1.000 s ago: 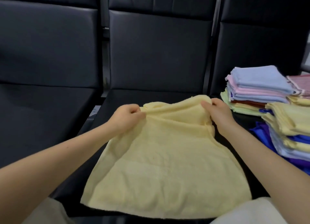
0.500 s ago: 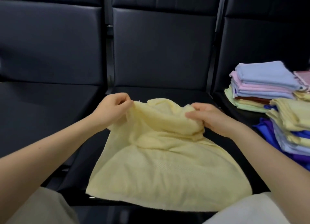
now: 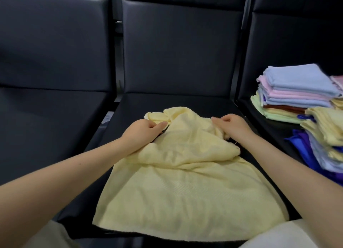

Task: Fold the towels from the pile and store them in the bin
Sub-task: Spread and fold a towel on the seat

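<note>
Towel (image 3: 185,182) beside folded stacks (image 3: 297,91)

Black padded seats (image 3: 178,49) in a row; pale trousers (image 3: 278,234) below.

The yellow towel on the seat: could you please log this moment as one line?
yellow towel: on seat, far edge bunched | left hand: grips far-left edge | right hand: grips far-right edge | folded stack: next seat, right

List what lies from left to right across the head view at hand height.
left seat → left hand → yellow towel → right hand → stacks of towels
</note>
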Action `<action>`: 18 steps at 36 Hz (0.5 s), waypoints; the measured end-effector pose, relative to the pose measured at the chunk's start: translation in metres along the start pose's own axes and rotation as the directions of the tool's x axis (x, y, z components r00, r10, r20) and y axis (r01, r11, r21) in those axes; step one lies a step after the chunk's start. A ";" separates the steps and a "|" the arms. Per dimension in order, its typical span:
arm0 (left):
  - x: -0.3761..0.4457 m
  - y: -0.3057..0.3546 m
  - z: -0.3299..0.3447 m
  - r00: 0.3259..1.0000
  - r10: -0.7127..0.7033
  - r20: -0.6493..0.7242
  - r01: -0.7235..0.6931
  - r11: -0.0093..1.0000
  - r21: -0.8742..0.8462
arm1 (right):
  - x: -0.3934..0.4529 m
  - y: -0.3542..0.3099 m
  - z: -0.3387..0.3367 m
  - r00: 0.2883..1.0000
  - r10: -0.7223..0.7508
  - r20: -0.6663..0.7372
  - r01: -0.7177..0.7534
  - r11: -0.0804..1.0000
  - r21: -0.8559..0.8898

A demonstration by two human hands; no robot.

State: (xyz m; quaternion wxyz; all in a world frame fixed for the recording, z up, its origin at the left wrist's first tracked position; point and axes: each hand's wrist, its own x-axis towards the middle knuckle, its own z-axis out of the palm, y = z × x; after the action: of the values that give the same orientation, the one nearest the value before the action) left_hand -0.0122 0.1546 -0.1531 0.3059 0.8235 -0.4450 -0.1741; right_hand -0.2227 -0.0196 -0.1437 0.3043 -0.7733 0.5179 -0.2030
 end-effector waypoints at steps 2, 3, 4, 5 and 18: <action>0.003 0.006 0.008 1.000 -0.010 0.013 0.009 1.000 0.008 | -0.002 0.000 0.003 0.995 -0.015 0.094 0.020 0.999 -0.049; 0.003 0.008 0.011 0.999 -0.009 0.030 0.008 1.000 0.027 | -0.003 -0.001 0.004 0.992 -0.040 0.117 0.047 0.997 -0.061; 0.003 0.010 0.013 0.998 -0.012 0.056 0.010 0.999 0.039 | -0.004 -0.002 0.004 0.990 -0.060 0.126 0.066 0.997 -0.045; 0.002 0.012 0.013 0.997 -0.018 0.071 0.018 1.000 0.006 | -0.006 -0.003 0.003 0.990 -0.068 0.126 0.069 0.998 -0.002; -0.012 0.016 -0.043 0.897 0.035 -0.440 -0.287 0.804 -0.520 | -0.026 -0.014 -0.015 0.997 -0.071 0.011 0.042 0.705 0.708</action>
State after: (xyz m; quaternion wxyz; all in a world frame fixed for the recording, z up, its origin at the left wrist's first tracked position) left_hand -0.0048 0.1726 -0.1098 0.6393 0.6686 -0.3676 -0.0959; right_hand -0.2322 0.0041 -0.1227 0.5807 -0.6170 0.3706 -0.3805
